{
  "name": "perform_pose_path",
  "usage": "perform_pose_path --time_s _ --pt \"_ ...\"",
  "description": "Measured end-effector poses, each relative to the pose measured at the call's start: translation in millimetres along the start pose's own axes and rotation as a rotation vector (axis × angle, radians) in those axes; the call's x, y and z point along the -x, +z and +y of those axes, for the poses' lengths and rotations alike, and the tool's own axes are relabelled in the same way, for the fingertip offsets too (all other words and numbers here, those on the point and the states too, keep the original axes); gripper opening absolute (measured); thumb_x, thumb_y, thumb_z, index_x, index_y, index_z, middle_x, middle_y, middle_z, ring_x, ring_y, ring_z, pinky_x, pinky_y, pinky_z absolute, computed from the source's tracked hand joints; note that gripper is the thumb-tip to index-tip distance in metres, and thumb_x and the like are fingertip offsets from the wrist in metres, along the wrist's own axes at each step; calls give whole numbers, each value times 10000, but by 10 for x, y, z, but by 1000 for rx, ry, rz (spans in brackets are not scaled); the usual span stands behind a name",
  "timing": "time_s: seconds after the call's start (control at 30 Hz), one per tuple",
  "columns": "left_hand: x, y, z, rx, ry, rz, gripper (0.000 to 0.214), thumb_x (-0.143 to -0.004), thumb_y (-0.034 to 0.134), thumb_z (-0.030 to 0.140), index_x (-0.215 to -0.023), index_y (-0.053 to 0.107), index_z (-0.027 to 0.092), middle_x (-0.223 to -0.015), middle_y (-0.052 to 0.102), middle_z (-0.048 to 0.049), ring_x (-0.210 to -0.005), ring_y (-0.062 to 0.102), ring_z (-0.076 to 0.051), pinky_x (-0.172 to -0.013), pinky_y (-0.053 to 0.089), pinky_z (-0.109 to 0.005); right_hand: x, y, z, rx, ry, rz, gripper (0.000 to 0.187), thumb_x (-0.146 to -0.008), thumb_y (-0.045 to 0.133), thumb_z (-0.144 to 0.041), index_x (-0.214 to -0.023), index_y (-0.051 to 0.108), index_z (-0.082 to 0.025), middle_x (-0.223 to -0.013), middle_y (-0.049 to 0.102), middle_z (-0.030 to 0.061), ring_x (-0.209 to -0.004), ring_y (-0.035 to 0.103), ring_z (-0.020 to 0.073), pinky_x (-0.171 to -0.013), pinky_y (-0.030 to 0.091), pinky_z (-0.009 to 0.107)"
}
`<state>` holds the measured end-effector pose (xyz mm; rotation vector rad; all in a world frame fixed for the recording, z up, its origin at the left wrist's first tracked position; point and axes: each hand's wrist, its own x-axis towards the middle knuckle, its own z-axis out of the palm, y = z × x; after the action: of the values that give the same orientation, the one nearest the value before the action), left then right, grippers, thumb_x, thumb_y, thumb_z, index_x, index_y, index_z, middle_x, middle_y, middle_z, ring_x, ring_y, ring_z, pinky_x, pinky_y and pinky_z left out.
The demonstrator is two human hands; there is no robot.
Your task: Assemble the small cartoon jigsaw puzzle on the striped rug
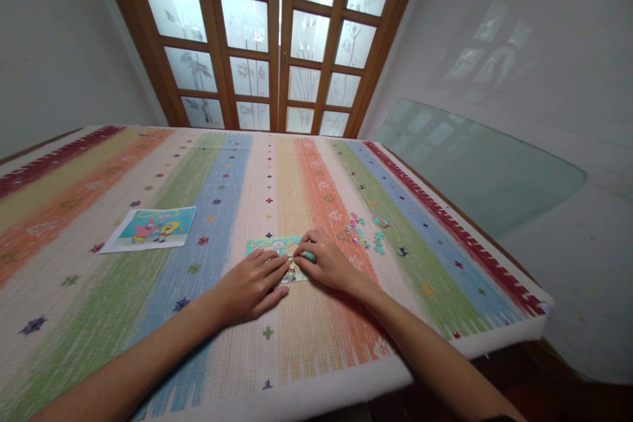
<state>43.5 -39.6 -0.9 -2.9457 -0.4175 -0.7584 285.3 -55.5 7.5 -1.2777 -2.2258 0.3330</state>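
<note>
A partly assembled jigsaw puzzle (pixel 257 245) lies in front of me, its teal top edge and a pale cartoon figure showing between my hands. My left hand (pixel 260 280) rests flat with fingers stretched over the puzzle's left part, fingertips near its middle. My right hand (pixel 321 260) is closed in a pinch at the puzzle's centre, on what looks like a small yellowish puzzle piece (pixel 291 257). Something teal (pixel 308 256) shows between its fingers; its shape is partly hidden. Both hands cover much of the puzzle.
Loose puzzle pieces (pixel 359 227) lie to the right, with more teal pieces (pixel 379 242) beside them. A cartoon picture sheet (pixel 157 229) lies to the left. The striped cloth (pixel 222 356) covers the broad surface. Behind stand wooden glazed doors (pixel 274 46); a glass panel (pixel 484 165) is at the right wall.
</note>
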Motion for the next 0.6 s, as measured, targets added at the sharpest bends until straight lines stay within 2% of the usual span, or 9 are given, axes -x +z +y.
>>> perform_pose_path --time_s 0.17,0.27,0.33,0.43,0.5,0.6 --pt "-23 -16 14 -18 12 -6 383 -1085 419 329 -1317 601 83 -1175 716 -173 -1088 635 -321 -931 537 -503 6 7 3 -5 -19 -1 91 -919 685 -150 -913 765 -191 -963 677 76 -981 586 227 -897 469 375" --pt "-13 -2 8 -6 10 3 382 -1085 421 336 -1325 603 102 -1189 716 -168 -1100 634 -317 -938 536 -505 -15 -129 75 -7 -12 12 140 -954 629 -147 -958 762 -190 -999 678 89 -985 596 220 -897 471 367" --pt "4 16 -3 4 6 8 377 -1081 433 336 -1338 601 118 -1205 714 -162 -1116 634 -314 -954 531 -510 -25 -315 177 20 16 49 168 -928 616 -112 -956 761 -192 -998 686 91 -962 609 218 -882 471 360" --pt "26 36 -21 10 7 21 373 -1078 443 334 -1346 603 129 -1217 713 -158 -1122 638 -311 -958 533 -513 26 -701 403 80 109 86 237 -883 576 -64 -913 768 -200 -942 707 77 -928 637 216 -867 473 351" --pt "32 35 -25 4 7 24 369 -1078 441 333 -1341 608 134 -1219 715 -156 -1115 643 -307 -954 539 -509 125 -968 571 123 228 119 277 -874 544 -60 -902 778 -207 -897 727 70 -864 655 212 -844 479 347" --pt "26 19 -22 -10 5 16 363 -1078 443 332 -1333 615 139 -1218 717 -152 -1114 645 -305 -956 542 -505 332 -1273 789 146 404 69 267 -864 555 -89 -894 792 -209 -930 764 83 -840 682 216 -796 495 331"
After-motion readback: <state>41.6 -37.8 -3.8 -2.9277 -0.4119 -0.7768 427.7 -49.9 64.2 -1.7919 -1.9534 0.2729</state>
